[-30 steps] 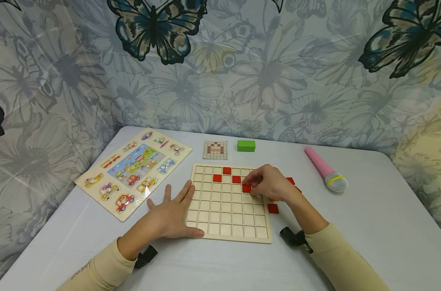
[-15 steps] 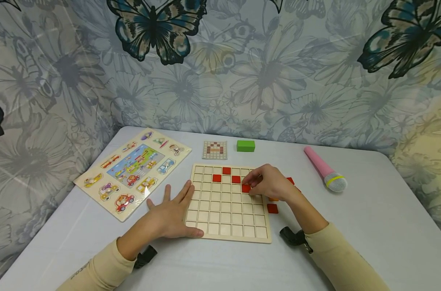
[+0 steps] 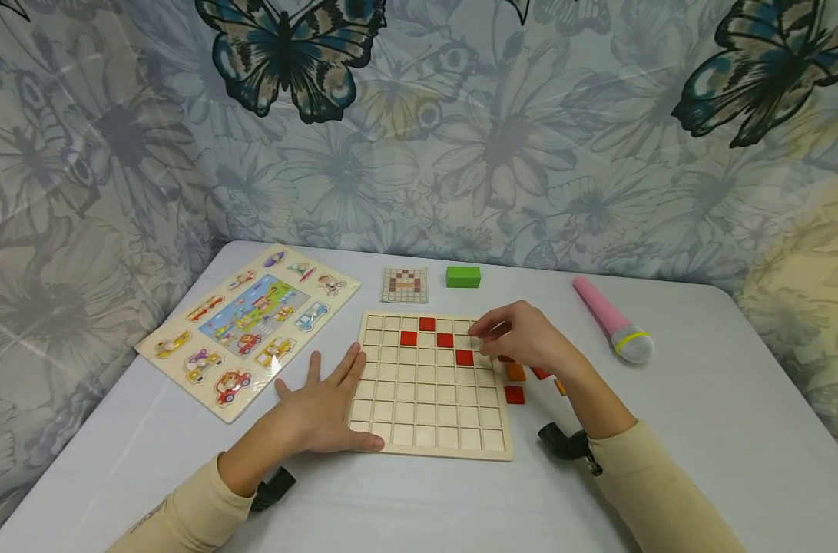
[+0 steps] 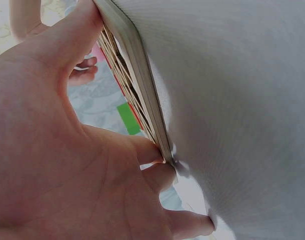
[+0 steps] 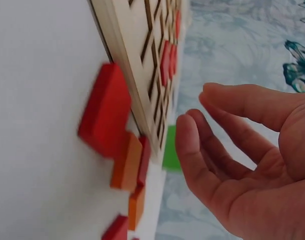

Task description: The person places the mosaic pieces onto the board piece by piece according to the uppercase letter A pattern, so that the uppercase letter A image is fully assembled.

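Note:
My left hand point(image 3: 320, 409) lies spread at the left side of a wooden grid board point(image 3: 425, 394), its thumb at the near corner and fingertips against the edge. Four-sided red tiles sit in several cells near the far side, the rightmost red tile point(image 3: 464, 357) just left of my right hand point(image 3: 524, 335). In the right wrist view that hand's fingers are loosely bent, thumb and fingertips apart, with nothing between them. Below it, beside the board's right edge, lie a loose red tile point(image 5: 106, 111), an orange tile point(image 5: 126, 162) and several others.
A picture puzzle board point(image 3: 249, 330) with vehicles lies at the left. Behind the grid stand a small pattern card point(image 3: 404, 285) and a green block point(image 3: 463, 277). To the right is a pink toy microphone point(image 3: 611, 316) on the white table point(image 3: 709, 399), with patterned cloth behind.
My right hand has let go of the rightmost red tile and moved up and right, leaving it in its cell. The left hand stays at the board; the view has shifted slightly.

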`<action>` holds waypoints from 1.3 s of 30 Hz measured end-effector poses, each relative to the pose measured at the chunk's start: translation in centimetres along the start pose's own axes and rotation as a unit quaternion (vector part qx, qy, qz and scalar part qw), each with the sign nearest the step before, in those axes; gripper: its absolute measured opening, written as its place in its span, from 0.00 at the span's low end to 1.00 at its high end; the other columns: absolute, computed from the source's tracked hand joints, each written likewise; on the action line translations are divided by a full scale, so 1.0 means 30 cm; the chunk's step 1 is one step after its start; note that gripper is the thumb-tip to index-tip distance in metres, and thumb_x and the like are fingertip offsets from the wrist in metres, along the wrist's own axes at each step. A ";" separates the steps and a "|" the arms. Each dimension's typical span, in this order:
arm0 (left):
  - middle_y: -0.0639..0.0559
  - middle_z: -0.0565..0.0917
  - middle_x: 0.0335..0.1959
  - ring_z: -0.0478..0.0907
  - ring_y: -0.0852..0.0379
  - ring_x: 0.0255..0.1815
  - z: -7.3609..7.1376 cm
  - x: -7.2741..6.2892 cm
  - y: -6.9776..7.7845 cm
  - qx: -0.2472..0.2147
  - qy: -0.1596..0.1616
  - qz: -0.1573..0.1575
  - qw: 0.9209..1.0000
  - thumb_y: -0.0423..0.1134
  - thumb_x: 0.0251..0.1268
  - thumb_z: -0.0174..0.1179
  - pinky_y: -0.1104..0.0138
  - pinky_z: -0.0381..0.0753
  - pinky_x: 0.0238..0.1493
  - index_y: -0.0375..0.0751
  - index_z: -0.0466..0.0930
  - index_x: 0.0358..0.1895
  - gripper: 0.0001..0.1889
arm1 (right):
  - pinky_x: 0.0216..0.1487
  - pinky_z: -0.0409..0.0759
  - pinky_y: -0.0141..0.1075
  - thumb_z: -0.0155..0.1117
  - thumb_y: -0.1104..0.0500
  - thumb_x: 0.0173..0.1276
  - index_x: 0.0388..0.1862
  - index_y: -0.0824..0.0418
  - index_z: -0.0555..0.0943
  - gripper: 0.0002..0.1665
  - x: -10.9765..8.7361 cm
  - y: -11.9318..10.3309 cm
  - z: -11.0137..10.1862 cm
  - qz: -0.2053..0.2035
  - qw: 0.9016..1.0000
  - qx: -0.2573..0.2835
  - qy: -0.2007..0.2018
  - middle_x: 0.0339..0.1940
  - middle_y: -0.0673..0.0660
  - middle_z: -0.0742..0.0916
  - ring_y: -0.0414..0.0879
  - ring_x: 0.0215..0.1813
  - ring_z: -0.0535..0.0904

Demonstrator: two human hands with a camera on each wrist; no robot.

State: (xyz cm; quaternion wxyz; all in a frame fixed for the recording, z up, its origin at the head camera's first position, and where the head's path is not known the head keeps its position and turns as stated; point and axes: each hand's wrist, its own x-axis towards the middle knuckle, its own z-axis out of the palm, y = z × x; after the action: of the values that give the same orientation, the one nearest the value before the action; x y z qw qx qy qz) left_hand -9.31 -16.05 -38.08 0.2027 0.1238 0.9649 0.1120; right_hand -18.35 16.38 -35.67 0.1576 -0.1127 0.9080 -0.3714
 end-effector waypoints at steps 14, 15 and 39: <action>0.55 0.38 0.89 0.38 0.19 0.82 -0.005 -0.003 0.000 0.003 0.001 0.005 1.000 0.77 0.48 0.70 0.11 0.45 0.55 0.47 0.39 0.87 0.71 | 0.44 0.84 0.43 0.71 0.61 0.68 0.56 0.62 0.88 0.18 -0.037 0.064 -0.131 0.022 0.997 0.015 0.067 0.52 0.64 0.89 0.53 0.48 0.83; 0.54 0.38 0.89 0.38 0.19 0.82 -0.006 -0.004 0.000 0.003 0.001 0.006 1.000 0.77 0.48 0.70 0.11 0.45 0.55 0.47 0.39 0.87 0.71 | 0.46 0.83 0.42 0.71 0.61 0.68 0.56 0.63 0.88 0.18 -0.038 0.074 -0.141 0.024 0.997 0.013 0.072 0.53 0.64 0.89 0.53 0.48 0.83; 0.54 0.38 0.89 0.39 0.19 0.82 0.001 0.000 0.000 0.008 0.001 0.002 1.000 0.78 0.48 0.69 0.11 0.46 0.55 0.46 0.40 0.87 0.70 | 0.47 0.79 0.37 0.67 0.68 0.66 0.56 0.66 0.87 0.19 -0.036 0.240 -0.215 0.078 0.997 -0.003 0.016 0.53 0.65 0.88 0.53 0.50 0.78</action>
State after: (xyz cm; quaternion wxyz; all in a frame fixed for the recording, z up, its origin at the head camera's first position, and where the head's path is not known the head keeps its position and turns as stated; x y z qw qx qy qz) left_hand -9.29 -16.04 -38.10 0.2001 0.1273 0.9658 0.1050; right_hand -20.36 25.89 -36.19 0.1717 -0.0359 0.9175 -0.3568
